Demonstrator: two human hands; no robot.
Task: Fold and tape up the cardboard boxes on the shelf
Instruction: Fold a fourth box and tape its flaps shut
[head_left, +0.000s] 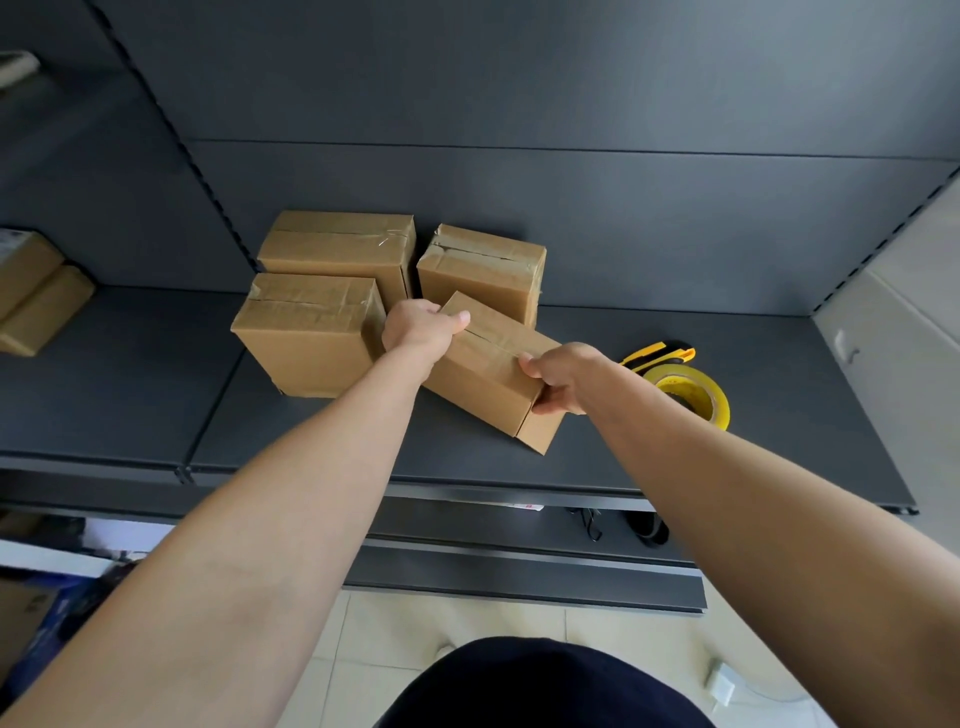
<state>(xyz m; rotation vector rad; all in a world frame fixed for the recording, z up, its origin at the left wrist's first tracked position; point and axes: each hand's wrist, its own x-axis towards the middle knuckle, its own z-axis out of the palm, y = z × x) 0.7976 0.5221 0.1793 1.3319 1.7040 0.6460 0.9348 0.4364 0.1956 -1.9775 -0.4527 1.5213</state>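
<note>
On the dark grey metal shelf (156, 405), three taped brown cardboard boxes (306, 332) crowd the left and rear. Left hand (415, 327) and right hand (561, 379) clasp opposite ends of a small taped brown cardboard box (488, 374); likely light, stiff, best gripped by edges. Yellow tape roll (693, 392) and yellow-black utility knife (660, 356) lie just right.

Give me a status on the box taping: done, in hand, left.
Done: three boxes stand closed with tape across their tops at the back of the shelf. In hand: the left hand and right hand grip a fourth box, top seam already taped. Left: setting it down; the tape roll and cutter lie beside it. No unfolded boxes show.
</note>
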